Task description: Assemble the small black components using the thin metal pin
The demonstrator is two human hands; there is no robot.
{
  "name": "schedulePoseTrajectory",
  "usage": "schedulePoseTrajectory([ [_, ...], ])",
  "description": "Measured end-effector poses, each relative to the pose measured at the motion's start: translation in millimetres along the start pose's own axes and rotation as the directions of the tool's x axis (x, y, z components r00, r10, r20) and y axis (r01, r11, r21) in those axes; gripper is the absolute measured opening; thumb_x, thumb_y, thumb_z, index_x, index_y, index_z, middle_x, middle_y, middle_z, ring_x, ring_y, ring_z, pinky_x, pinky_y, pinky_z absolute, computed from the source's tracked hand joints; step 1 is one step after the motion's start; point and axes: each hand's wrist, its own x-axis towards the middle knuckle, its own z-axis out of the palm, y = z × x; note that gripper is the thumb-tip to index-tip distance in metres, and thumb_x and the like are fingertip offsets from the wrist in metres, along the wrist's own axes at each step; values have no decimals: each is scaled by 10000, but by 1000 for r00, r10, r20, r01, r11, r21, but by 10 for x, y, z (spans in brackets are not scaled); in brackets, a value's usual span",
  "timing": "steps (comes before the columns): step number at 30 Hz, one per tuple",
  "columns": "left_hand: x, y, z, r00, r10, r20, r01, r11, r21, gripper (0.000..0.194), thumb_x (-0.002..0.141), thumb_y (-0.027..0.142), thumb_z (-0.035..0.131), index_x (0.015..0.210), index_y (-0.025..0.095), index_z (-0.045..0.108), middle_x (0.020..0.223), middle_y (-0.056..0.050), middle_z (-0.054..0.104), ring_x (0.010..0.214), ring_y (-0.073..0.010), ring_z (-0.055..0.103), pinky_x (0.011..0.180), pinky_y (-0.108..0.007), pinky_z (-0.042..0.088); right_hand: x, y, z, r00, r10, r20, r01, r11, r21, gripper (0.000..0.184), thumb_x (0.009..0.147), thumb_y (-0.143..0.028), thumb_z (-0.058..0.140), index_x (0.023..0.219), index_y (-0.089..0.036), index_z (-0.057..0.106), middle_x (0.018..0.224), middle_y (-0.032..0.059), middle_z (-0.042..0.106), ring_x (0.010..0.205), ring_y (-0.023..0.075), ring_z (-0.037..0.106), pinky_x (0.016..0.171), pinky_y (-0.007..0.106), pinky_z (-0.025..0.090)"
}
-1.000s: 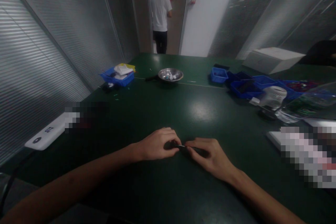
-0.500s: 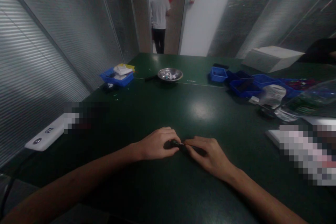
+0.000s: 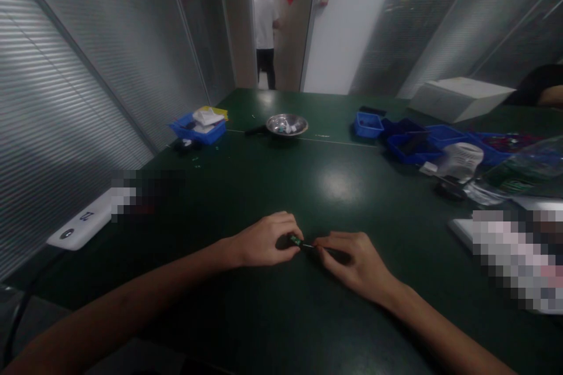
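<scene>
at the near middle of the green surface (image 3: 246,316), the left grip (image 3: 266,241) is pinched on a small dark piece (image 3: 296,239) with a green face; the fingers cover much of it, so its full shape is hard to make out. just to the right, the right grip (image 3: 354,255) clasps a thin tool (image 3: 309,245), its slim metal shaft pointing left at the piece; most of its handle is hidden in the hand, and i cannot tell whether the tip touches. both forearms run out of view. on the left, a white device (image 3: 79,225) is partly pixelated; on the right, pixelation hides most of a pale object (image 3: 461,227). farther off, a metal bowl (image 3: 287,133) holds bits too small to identify.
</scene>
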Motion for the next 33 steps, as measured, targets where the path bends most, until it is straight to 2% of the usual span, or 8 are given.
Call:
schedulePoseTrajectory([
  [5,12,-4,3,1000,-1,18,1,1000,11,182,929,214,669,1109,187,670,1033,-70,651,993,-220,599,911,-358,453,16,7,46,1000,15,-13,-15,999,-45,284,1059,-314,501,1177,-232,746,856,36,713,677,159,650,637,287,483],
  [13,3,-62,-85,998,-5,64,7,1000,-27,210,968,229,665,1174,187,676,1112,-79,648,1041,-211,605,901,-342,480,-6,18,8,988,45,-149,-44,999,14,278,1058,-326,512,1151,-212,748,936,57,753,751,178,696,678,301,533],
  [16,-17,-288,-247,998,-7,58,8,1000,-19,216,1007,223,613,1210,209,683,1157,-77,646,1070,-199,615,932,-339,483,-9,19,-19,982,65,-176,-58,997,44,278,1057,-336,521,1157,-211,748,953,52,757,774,180,707,703,302,555],
  [19,-103,-702,-547,992,-93,-88,100,992,83,241,1029,239,562,1236,216,684,1209,-83,634,1052,-197,624,902,-336,501,-16,24,-26,984,74,-164,-64,996,61,278,1058,-338,525,1179,-216,744,968,45,754,798,176,710,708,292,559],
  [21,-213,-1034,-796,952,-175,-253,223,959,174,248,1023,259,560,1227,216,695,1183,-84,643,1004,-203,631,878,-347,506,-22,28,-21,986,72,-148,-64,996,61,276,1059,-340,525,1183,-222,742,964,39,750,784,170,706,691,286,554],
  [26,-541,-1697,-1294,763,-267,-589,496,826,267,259,945,235,617,1170,180,731,1057,-96,674,939,-233,644,866,-375,514,-31,38,-8,989,63,-134,-58,997,44,277,1061,-343,521,1185,-226,738,967,36,746,761,164,700,677,284,549],
  [29,-648,-1852,-1410,674,-341,-655,583,790,189,309,895,216,650,1193,168,717,1050,-97,695,916,-228,661,868,-371,531,-31,48,-8,990,62,-130,-57,997,43,281,1062,-347,517,1182,-224,739,961,40,748,758,165,701,672,282,551],
  [33,-681,-1873,-1454,619,-437,-653,618,784,61,425,814,186,706,1236,149,679,1129,-111,697,905,-211,691,834,-340,562,-31,61,-7,990,61,-127,-56,997,48,288,1060,-353,514,1189,-223,737,982,46,754,779,170,711,670,277,559],
])
